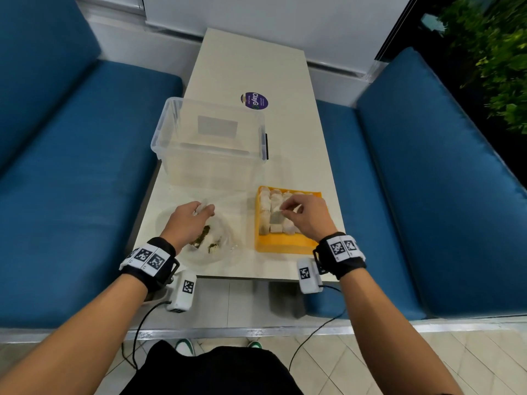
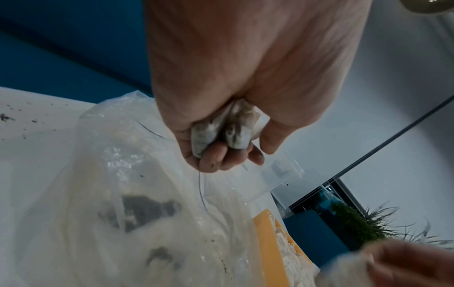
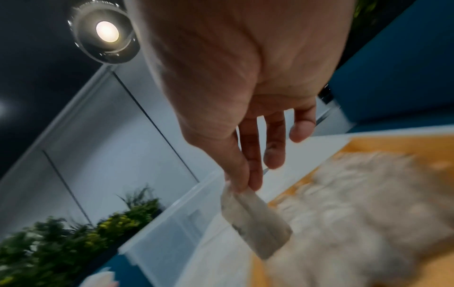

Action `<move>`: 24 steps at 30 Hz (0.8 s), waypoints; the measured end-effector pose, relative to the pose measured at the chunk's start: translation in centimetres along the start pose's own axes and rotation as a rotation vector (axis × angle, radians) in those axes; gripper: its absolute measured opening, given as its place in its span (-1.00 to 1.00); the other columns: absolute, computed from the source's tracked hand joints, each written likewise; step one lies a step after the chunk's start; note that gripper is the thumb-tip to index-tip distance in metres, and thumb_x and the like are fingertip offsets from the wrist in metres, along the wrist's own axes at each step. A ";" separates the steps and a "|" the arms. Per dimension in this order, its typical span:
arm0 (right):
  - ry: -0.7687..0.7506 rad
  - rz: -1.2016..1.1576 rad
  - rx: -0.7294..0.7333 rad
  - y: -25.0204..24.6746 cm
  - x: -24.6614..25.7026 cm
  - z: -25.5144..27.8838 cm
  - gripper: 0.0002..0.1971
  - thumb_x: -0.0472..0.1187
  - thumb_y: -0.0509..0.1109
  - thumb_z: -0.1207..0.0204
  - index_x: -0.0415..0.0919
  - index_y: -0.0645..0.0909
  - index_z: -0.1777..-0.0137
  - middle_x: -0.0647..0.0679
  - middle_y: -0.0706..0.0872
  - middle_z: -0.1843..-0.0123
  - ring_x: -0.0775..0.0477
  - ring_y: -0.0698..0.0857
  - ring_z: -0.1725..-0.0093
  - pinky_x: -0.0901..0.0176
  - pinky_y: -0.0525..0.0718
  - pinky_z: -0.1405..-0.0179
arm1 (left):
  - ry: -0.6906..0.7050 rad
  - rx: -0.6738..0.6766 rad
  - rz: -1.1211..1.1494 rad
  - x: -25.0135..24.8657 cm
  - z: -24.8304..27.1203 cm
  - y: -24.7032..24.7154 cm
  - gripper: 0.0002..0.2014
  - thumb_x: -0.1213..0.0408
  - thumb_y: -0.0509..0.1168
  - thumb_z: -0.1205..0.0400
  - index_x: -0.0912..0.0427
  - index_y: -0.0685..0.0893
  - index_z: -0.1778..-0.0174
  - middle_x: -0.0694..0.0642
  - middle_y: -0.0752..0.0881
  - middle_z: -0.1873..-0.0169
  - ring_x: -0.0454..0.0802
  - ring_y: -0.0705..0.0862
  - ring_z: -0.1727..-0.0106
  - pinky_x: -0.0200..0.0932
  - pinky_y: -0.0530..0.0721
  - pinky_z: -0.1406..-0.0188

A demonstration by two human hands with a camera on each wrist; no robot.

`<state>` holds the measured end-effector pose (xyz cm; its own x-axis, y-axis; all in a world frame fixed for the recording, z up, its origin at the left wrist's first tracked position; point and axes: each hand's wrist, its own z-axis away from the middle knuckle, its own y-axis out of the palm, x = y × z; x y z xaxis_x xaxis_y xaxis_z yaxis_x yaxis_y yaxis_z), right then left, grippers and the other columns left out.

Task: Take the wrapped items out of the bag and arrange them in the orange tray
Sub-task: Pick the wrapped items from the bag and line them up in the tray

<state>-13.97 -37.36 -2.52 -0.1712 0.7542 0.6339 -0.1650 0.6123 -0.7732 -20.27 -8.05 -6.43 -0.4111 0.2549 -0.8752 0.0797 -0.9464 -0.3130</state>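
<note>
A clear plastic bag [image 1: 212, 240] lies on the table near the front edge, with dark loose crumbs inside [image 2: 145, 211]. My left hand [image 1: 196, 210] hovers over the bag's far side, fingers curled round two small white wrapped items [image 2: 222, 132]. The orange tray [image 1: 285, 243] sits to the right of the bag and holds rows of white wrapped items [image 1: 269, 205]. My right hand [image 1: 288, 210] is over the tray, its thumb and forefinger pinching one wrapped item [image 3: 255, 221] by its top edge so that it hangs above the filled rows [image 3: 356, 213].
An empty clear plastic tub [image 1: 211, 138] stands behind the bag and tray. A round purple sticker [image 1: 254, 101] lies on the white table [image 1: 251, 67] further back. Blue cushioned benches [image 1: 71, 172] flank the table on both sides. Dark crumbs speckle the tabletop [image 2: 14, 116].
</note>
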 end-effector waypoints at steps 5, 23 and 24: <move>0.126 0.191 0.136 -1.7 -5.0 1.2 -0.90 -0.23 0.59 -0.50 0.01 0.79 0.17 0.16 0.76 0.19 0.23 0.65 0.17 0.47 0.46 0.22 | -0.076 0.033 0.117 -0.4 -0.4 0.7 -0.77 0.21 0.21 -0.72 0.19 0.76 -0.05 0.09 0.48 0.31 0.01 0.43 0.47 -0.14 0.32 0.49; 0.233 0.634 -0.027 -1.3 -9.8 -1.9 -0.90 -0.06 0.41 -0.63 0.10 0.77 0.03 -0.08 0.61 -0.05 -0.19 0.57 -0.18 -0.11 0.51 -0.23 | -0.131 -0.038 0.129 0.2 -0.8 0.7 -0.79 0.26 0.17 -0.82 0.27 0.64 -0.22 0.12 0.67 0.07 0.02 0.55 0.41 -0.10 0.47 0.47; 0.241 0.624 -0.025 -1.3 -9.8 -1.8 -0.90 -0.07 0.41 -0.63 0.09 0.77 0.01 -0.08 0.62 -0.06 -0.19 0.58 -0.19 -0.12 0.50 -0.25 | -0.127 -0.037 0.131 0.3 -0.8 0.7 -0.79 0.22 0.18 -0.83 0.26 0.65 -0.20 0.14 0.67 0.12 0.02 0.55 0.41 -0.10 0.48 0.47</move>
<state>-10.31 -45.10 -7.79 -0.0049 0.9988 0.0481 -0.0820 0.0475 -0.9955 -19.60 -8.48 -7.20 -0.5058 0.1006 -0.8567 0.1722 -0.9614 -0.2145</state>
